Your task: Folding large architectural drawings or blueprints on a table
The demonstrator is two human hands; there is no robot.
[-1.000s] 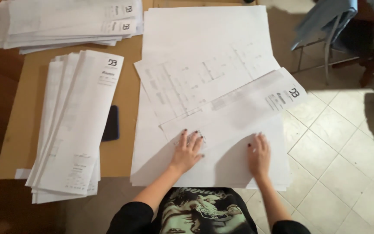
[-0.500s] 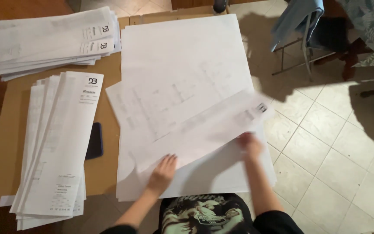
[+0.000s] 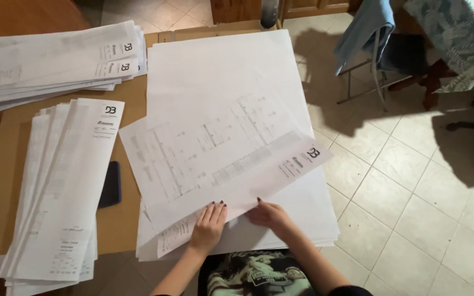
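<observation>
Left hand (image 3: 208, 225) is lying flat, fingers spread, on the near edge of the folded drawing sheet (image 3: 220, 159); right hand (image 3: 269, 215) is pinching that edge just beside it; the sheet is resting atop the large paper stack (image 3: 220, 66); folded stacks (image 3: 61, 186) are lying left, a blue-draped chair (image 3: 368, 33) far right.

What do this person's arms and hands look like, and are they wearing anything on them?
Both forearms are bare, with dark sleeves showing only at the bottom edge. The left hand and right hand wear no gloves; the fingernails are painted dark. No rings or watch can be made out.
</observation>
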